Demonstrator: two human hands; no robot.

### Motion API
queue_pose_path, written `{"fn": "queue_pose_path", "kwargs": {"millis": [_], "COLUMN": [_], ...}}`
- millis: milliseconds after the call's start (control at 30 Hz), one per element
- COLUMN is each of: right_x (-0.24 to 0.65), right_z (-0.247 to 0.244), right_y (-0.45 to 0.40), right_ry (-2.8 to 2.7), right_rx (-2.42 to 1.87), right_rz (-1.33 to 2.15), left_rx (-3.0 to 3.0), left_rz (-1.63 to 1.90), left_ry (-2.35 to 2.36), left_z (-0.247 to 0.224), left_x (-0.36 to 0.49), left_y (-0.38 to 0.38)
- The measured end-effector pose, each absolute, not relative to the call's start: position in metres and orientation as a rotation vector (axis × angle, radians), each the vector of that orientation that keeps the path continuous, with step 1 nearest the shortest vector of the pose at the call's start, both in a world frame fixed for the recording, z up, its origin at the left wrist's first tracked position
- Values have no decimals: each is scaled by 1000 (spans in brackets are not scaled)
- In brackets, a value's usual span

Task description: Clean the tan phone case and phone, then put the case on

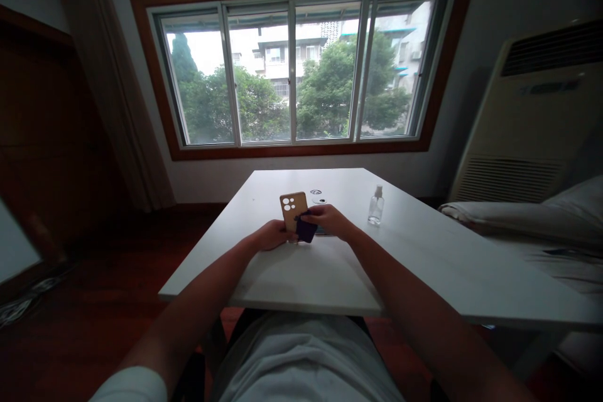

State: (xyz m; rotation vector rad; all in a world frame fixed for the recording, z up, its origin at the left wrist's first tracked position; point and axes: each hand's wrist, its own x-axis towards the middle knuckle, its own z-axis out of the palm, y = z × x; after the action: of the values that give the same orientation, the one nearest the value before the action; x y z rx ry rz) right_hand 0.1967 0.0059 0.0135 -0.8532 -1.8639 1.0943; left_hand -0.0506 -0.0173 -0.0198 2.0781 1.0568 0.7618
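Furthest left, a long greyish-brown fabric curtain [113, 88] hangs beside the window. At the near middle of the white, smooth-topped table [414, 264], the left hand [273, 235] has its fingers closed on the lower left edge of a flat, tan-gold rectangular phone case [292, 203] with round pale camera openings. The case is held up off the tabletop, tilted; whether a phone sits inside it, I cannot tell.

In front of the case's lower right part is a small, dark purple flat piece [307, 230], perhaps cloth. The right hand [326, 217] pinches its upper edge between thumb and fingers, barely parted. Just behind this hand, a black-and-white ring-like item [315, 191] and a white oval item with a dark spot [320, 201] lie on the table.

Farther right, a clear spray bottle [375, 207] stands upright, well apart from both hands.

I judge the handling to be partway along: the case is already lifted and the purple piece is at its face, while releasing both and setting them down remain undone. Contact between the two cannot be confirmed.
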Motion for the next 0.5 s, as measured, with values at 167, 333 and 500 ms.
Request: {"fn": "queue_pose_path", "kwargs": {"millis": [167, 333, 500], "right_x": [191, 187, 185], "right_z": [19, 19, 17], "right_y": [0, -3, -5], "right_ry": [-1756, -1685, -1633], "right_rx": [-773, -649, -561], "right_rz": [1010, 1148, 1284], "left_rx": [2093, 2088, 2080], "left_rz": [765, 755, 765], "left_ry": [1087, 1045, 1009], "left_z": [-18, -15, -12], "left_x": [-51, -48, -47], "left_y": [-19, -24, -28]}}
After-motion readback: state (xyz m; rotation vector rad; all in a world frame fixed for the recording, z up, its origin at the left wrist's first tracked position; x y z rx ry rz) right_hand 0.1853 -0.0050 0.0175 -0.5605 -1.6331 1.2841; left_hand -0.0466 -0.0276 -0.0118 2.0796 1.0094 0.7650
